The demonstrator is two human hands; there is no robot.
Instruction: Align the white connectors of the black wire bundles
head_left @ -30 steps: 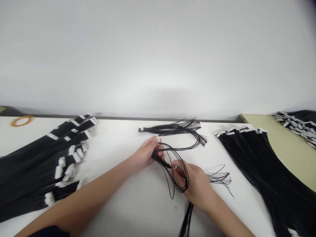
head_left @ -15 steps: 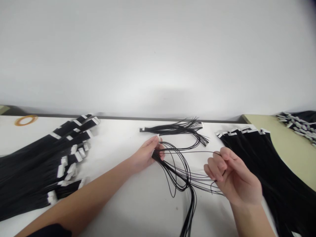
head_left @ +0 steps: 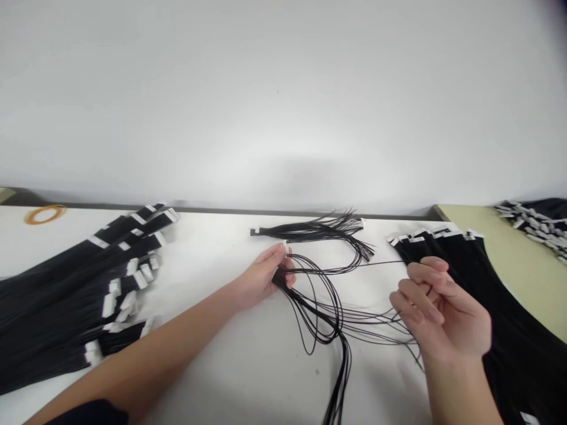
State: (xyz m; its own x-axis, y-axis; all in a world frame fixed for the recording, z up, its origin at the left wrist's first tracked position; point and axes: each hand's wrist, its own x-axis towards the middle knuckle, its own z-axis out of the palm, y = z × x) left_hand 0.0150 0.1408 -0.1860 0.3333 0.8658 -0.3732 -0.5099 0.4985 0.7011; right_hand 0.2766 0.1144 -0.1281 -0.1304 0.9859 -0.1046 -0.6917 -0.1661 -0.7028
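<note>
My left hand [head_left: 268, 273] is closed around a bunch of thin black wires [head_left: 316, 316], with a small white connector [head_left: 284, 248] showing at its fingertips. Loops of the bunch hang below, and its tail runs toward the front edge of the view. My right hand [head_left: 438, 307], raised to the right, pinches a single black wire [head_left: 385, 262] that stretches nearly straight across from the left. Other loose wire ends pass close by or under the right fingers; whether they are gripped too cannot be made out. Just behind the left hand, another black wire bundle [head_left: 305, 231] lies on the table.
Many black wire harnesses [head_left: 57, 295] with white connectors are piled at left. A second pile [head_left: 469, 277] lies at right, and more harnesses [head_left: 535, 227] rest on a yellowish surface [head_left: 505, 254]. An orange ring-shaped coil [head_left: 45, 215] sits at the back left, before the white wall [head_left: 283, 100].
My right hand has moved right and slightly up, drawing the pinched wire farther out. My left hand stays in place on the bunch.
</note>
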